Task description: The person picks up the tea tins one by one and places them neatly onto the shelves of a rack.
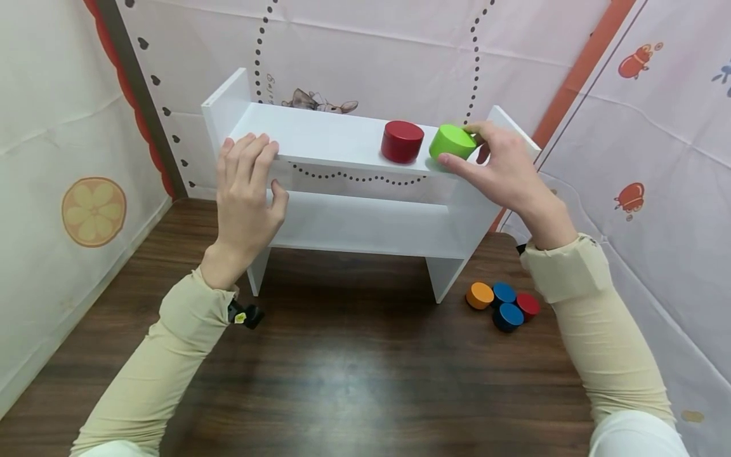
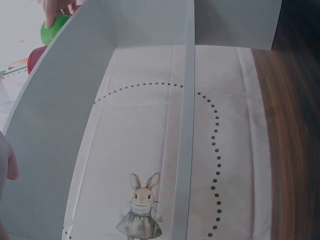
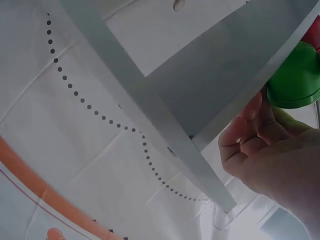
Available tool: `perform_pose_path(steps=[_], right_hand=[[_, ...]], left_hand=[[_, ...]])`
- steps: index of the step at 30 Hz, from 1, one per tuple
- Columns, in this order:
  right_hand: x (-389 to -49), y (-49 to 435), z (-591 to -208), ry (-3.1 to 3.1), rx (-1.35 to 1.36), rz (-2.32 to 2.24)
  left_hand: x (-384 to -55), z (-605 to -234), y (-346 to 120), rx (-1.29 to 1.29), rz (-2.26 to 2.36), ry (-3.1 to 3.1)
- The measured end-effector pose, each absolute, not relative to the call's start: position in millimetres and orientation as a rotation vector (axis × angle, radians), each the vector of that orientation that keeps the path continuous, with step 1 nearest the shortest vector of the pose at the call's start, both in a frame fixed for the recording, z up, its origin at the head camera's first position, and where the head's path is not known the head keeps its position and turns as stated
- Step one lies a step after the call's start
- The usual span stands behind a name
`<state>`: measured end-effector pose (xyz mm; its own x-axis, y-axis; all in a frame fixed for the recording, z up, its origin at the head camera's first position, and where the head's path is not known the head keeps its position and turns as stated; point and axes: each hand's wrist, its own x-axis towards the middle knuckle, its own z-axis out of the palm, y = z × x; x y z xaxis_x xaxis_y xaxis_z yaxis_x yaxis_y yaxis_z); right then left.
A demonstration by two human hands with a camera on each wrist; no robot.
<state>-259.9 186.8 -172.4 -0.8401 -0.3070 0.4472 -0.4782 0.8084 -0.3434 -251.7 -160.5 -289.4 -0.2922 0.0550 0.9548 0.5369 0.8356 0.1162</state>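
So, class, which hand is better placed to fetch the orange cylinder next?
Probably the right hand, once it releases the green cylinder: the orange cylinder stands nearer it. The left hand is farther, at the shelf's left end.

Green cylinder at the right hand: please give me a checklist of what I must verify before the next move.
Right hand pinches the green cylinder: ok.
Green cylinder sits flat on the top board: cannot tell, the hand hides part of it.
Red cylinder stands upright on the board: ok.
Left hand is away from both cylinders: ok.
Table is free of cylinders: not ok, an orange cylinder, two blue cylinders and another red cylinder are there.
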Motion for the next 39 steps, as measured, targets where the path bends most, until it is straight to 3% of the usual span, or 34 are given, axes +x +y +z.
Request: perform_pose_path(steps=[21,28,34,39], right_hand=[[-272.1,168.4,-177.1,-2.589,0.658,0.565],[-257.5,172.1,-181.4,-2.519,0.631,0.526],[-231.5,199.7,-204.0,-2.140,0.682,0.631],[-217.7,235.0,-246.8,-2.116,0.587,0.665]], left_hand=[[-253.8,-289.9,-157.0,-0.453,-0.502,-1.820],[-253.9,-291.2,-158.0,-0.447,-0.516,-1.827],[-254.2,-291.4,-157.6,-0.445,-0.521,-1.818],[-254.4,-290.7,-158.2,-0.438,-0.529,-1.811]])
